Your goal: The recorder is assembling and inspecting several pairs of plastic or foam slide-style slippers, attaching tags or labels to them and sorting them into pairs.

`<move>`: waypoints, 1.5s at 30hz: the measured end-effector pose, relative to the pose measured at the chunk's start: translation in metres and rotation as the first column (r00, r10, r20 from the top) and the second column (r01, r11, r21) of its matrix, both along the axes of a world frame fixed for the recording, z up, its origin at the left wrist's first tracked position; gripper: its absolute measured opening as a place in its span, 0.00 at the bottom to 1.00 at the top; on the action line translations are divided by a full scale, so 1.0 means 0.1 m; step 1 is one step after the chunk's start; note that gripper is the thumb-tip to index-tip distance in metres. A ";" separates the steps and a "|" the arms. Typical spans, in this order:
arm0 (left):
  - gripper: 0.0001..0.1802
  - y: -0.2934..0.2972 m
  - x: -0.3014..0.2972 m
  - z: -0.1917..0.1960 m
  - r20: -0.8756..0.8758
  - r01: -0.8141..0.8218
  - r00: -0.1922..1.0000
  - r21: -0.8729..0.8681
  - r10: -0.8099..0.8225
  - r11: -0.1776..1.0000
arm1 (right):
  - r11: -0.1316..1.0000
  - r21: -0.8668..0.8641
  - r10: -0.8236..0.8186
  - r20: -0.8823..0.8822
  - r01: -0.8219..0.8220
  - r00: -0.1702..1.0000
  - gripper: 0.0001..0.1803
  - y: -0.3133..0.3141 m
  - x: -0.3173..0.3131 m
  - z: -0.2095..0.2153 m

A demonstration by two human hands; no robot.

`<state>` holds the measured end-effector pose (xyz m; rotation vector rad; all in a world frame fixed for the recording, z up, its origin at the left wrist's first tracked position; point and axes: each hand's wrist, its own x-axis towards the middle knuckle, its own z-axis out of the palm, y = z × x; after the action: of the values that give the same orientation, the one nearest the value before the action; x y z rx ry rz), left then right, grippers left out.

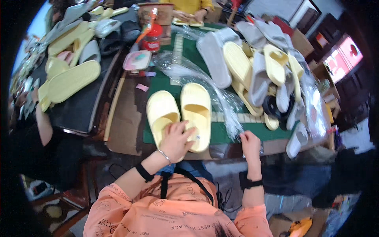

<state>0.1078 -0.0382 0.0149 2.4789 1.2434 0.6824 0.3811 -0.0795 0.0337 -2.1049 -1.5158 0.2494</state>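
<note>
A pair of pale yellow slippers lies side by side on the green mat, toes pointing away from me: the left slipper [162,104] and the right slipper [196,94]. My left hand [177,140] rests across their heel ends, fingers spread, covering much of the left one's heel and reaching onto the right one. At the table's near edge, my right hand [250,147] is closed, its thumb and forefinger pinching the end of the clear plastic bags [229,114]. Those bags stretch back across the mat behind the slippers.
Grey and yellow slippers [258,71] are heaped at the right. More slippers [73,81] lie on a black surface at the left. A red jar [152,38] and a small white dish [137,60] stand beyond the mat. A person in yellow [189,8] handles slippers across the table.
</note>
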 end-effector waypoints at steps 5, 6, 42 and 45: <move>0.22 -0.02 0.01 0.09 -0.119 -0.050 0.992 -0.121 0.036 0.991 | 0.996 -0.075 0.071 0.202 -0.057 0.977 0.13 -0.02 -0.03 0.05; 0.21 -0.02 0.10 0.19 -0.187 -0.029 0.982 -0.143 0.002 0.989 | 0.992 -0.124 0.019 0.273 0.015 0.962 0.11 -0.08 0.00 0.06; 0.11 -0.54 0.01 1.08 0.844 0.951 0.308 -0.282 -0.439 0.124 | 0.971 -0.234 -0.215 -0.944 -0.046 0.252 0.07 0.92 0.33 -0.60; 0.10 -0.48 -0.15 1.19 0.862 0.945 0.309 -0.327 -0.403 0.023 | 0.980 -0.191 -0.161 -0.931 -0.062 0.328 0.03 0.94 0.38 -0.68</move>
<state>0.0930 -0.0859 0.1344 1.4221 -0.1917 0.2701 0.4191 0.0145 -0.0340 -1.5202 -0.6575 1.4032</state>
